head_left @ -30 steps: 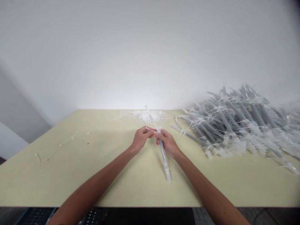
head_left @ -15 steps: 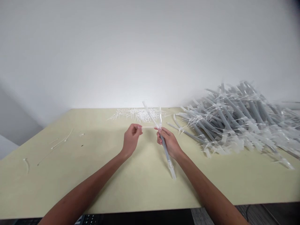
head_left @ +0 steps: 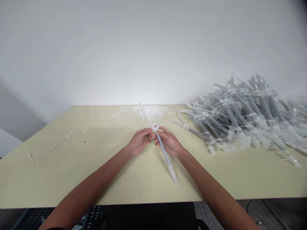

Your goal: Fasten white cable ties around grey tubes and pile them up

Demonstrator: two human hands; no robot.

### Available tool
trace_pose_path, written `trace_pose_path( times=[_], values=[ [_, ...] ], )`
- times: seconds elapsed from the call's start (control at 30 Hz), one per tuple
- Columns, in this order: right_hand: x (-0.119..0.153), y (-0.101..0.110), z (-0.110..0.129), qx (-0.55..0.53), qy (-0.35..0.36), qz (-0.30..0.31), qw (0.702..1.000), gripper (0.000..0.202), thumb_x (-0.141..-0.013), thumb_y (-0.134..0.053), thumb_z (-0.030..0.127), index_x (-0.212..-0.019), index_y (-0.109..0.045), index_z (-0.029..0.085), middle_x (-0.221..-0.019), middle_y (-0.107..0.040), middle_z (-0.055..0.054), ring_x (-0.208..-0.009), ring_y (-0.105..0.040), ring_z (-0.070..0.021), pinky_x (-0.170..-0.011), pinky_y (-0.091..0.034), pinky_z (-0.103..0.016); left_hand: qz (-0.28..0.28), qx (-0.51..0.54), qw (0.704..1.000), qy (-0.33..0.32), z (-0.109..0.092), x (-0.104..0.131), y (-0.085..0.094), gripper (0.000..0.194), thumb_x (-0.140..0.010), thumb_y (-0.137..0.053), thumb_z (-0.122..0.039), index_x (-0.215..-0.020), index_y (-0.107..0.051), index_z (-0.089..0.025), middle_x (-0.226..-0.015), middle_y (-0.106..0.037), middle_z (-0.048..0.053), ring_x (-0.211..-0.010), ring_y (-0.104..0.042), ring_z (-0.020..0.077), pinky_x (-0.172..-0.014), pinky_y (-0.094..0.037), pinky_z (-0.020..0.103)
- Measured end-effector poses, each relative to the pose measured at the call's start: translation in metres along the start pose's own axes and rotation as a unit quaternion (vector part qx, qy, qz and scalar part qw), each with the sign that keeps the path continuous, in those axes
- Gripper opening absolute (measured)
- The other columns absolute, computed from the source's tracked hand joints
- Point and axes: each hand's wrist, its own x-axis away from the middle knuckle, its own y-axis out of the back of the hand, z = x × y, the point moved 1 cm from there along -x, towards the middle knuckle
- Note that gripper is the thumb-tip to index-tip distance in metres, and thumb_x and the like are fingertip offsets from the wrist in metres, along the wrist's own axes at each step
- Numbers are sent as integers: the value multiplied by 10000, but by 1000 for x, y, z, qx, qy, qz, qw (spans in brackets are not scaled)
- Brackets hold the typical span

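Forked tube point(head_left: 165, 155) clasped by the right hand point(head_left: 169, 142), aslant above the pale yellow table point(head_left: 43, 182).
Whether the left hand point(head_left: 141, 141), fingers curled beside the fork, pinches anything I cannot tell; one prong point(head_left: 157, 118) is blurred, and the tube pile point(head_left: 240, 116) runs off at right. Whitish wall point(head_left: 153, 48) behind, grey floor point(head_left: 257, 209) below.
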Motion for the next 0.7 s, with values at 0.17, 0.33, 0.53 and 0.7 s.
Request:
trace_pose_path(
  times=[0.17,0.33,0.53,0.7],
  values=[
    [-3,2,0,2,-1,-3,1000,247,-749,-544,356,-931,-559,189,-788,-618,-47,-544,-481,-101,-460,-320,-224,1,-55,998,-9,0,4,-3,199,-736,-616,-323,-748,-575,-129,-761,-541,33,-697,-507,107,-740,-423,277],
    [-4,3,1,30,-20,-38,999,398,-757,-468,579,-863,-543,202,-707,-582,-24,-495,-448,-95,-426,-303,-221,-22,-137,990,-22,2,6,-2,258,-726,-616,-356,-833,-592,-122,-833,-569,63,-695,-492,102,-714,-414,279],
    [-6,7,0,66,20,-72,995,377,-712,-577,539,-757,-538,167,-700,-571,-19,-475,-425,-61,-398,-287,-202,-4,-180,983,-32,0,9,-3,298,-733,-606,-373,-873,-612,-110,-876,-572,85,-728,-500,113,-735,-415,294],
    [-8,18,-2,139,73,-114,981,349,-651,-675,447,-823,-541,175,-651,-571,6,-412,-397,-50,-354,-259,-191,-7,-194,980,-30,0,9,-3,293,-749,-593,-376,-876,-604,-112,-835,-569,71,-691,-509,107,-744,-420,310]
  ],
)
